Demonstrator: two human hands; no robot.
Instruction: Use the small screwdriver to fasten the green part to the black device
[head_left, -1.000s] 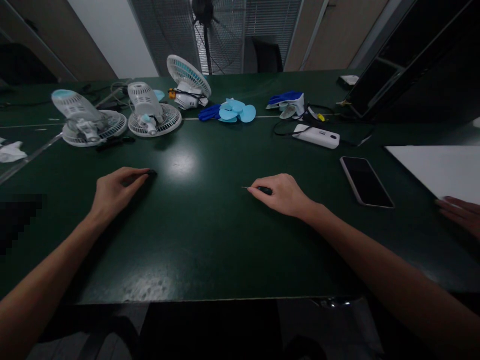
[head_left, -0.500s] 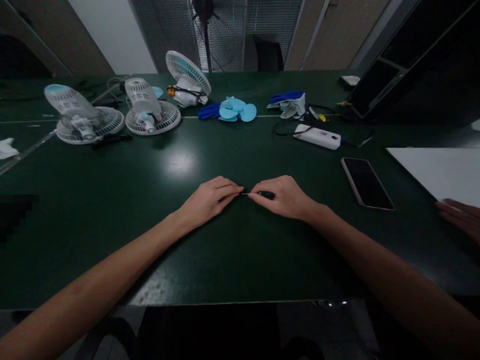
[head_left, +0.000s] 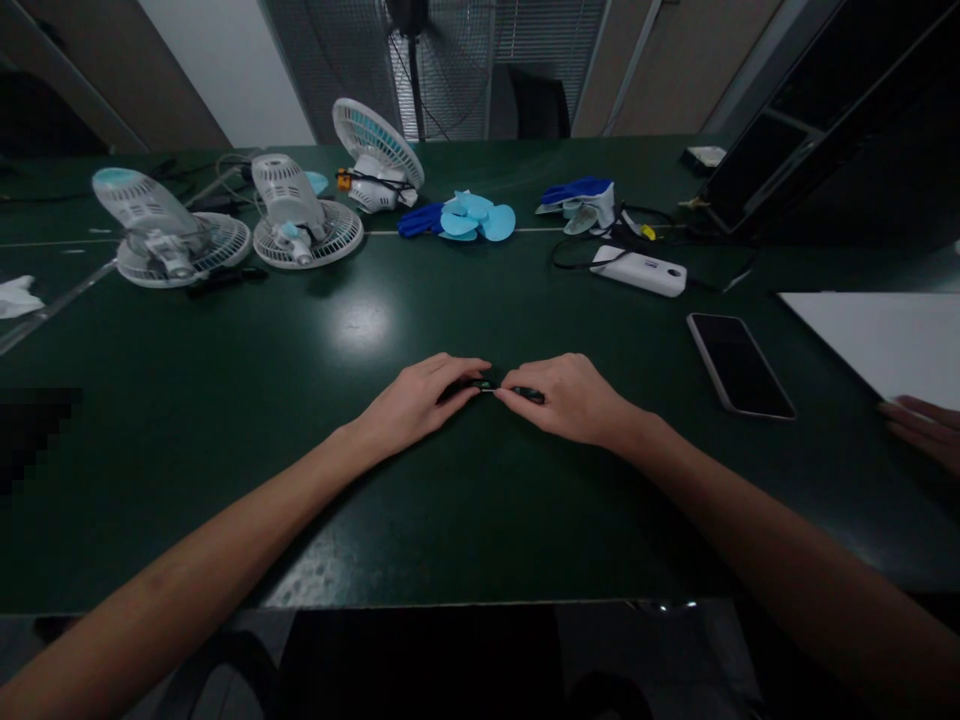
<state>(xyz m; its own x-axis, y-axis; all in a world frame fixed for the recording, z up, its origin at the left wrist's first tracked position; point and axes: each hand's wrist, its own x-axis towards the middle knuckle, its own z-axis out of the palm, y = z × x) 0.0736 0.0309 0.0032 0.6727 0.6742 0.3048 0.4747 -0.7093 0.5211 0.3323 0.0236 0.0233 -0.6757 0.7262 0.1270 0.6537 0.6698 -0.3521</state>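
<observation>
My left hand (head_left: 412, 405) and my right hand (head_left: 574, 397) rest close together over the middle of the dark green table (head_left: 420, 530), fingertips almost meeting. Pinched in the right hand is a small dark-handled screwdriver (head_left: 529, 395), whose thin metal shaft points left into the gap. The left hand is curled, with thumb and index finger around a small dark piece (head_left: 484, 384) too small to name. I cannot tell whether the shaft touches that piece.
Several white fan parts (head_left: 311, 245) stand at the back left. Blue fan blades (head_left: 476, 217), gloves (head_left: 581, 205) and a white power strip (head_left: 641, 272) lie farther back. A phone (head_left: 739, 365) lies right, near a white board (head_left: 892, 335) touched by another person's hand (head_left: 926, 425).
The left thumb and index finger have parted slightly, showing more of the small dark piece. The right hand has barely moved. The view has shifted a little.
</observation>
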